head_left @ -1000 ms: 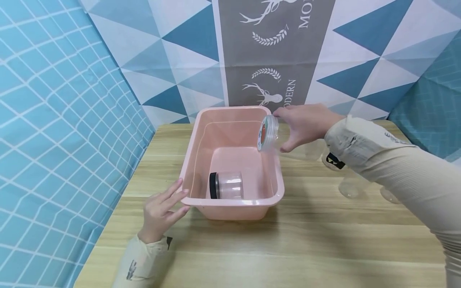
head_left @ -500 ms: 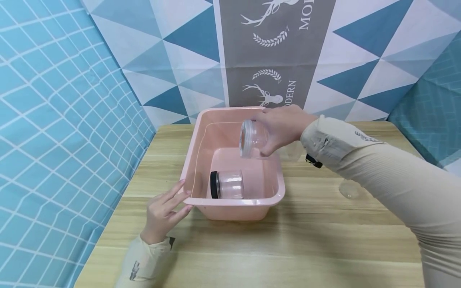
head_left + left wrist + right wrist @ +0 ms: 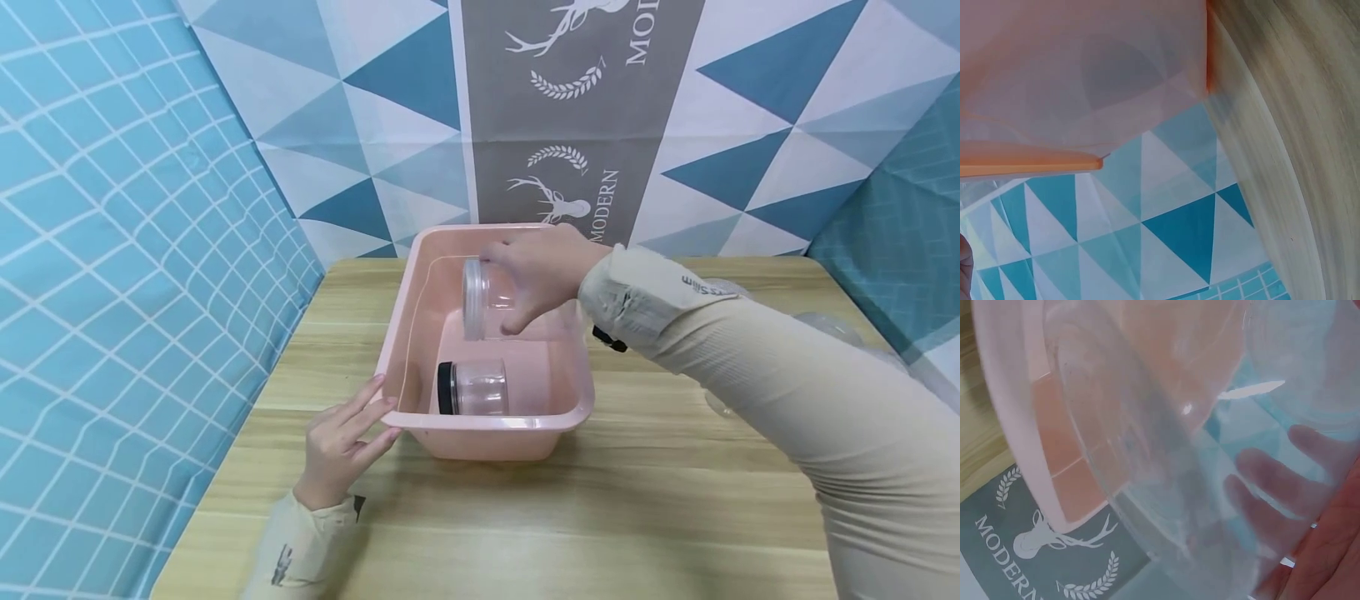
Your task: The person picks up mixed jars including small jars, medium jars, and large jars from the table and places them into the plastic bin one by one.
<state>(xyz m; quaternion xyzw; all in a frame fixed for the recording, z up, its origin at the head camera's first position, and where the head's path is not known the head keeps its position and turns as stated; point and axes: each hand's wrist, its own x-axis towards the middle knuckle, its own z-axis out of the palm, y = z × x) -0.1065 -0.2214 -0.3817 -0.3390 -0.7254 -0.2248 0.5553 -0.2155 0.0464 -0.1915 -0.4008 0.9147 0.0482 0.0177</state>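
My right hand (image 3: 543, 267) grips a clear plastic jar (image 3: 498, 321) from above, thumb on the near side. The jar lies sideways over the inside of a pink basin (image 3: 487, 422), its clear screw lid (image 3: 472, 300) pointing left. In the right wrist view, fingers (image 3: 1279, 478) show through the jar's clear wall (image 3: 1141, 444). Below it, a smaller clear jar with a black lid (image 3: 474, 387) lies on its side on the basin floor. My left hand (image 3: 337, 446) touches the basin's front left corner with fairly straight fingers. The left wrist view shows the basin's outer wall (image 3: 1072, 69).
More clear containers, partly hidden by the right sleeve, are on the wooden table (image 3: 525, 525) at the right, one of them (image 3: 828, 325) toward the back. A patterned cloth wall (image 3: 562, 108) stands behind the basin, and a blue grid-patterned one (image 3: 150, 250) at the left.
My right hand has carried the clear jar leftward, from over the basin's right rim to inside the basin. The left hand has stayed at the corner.
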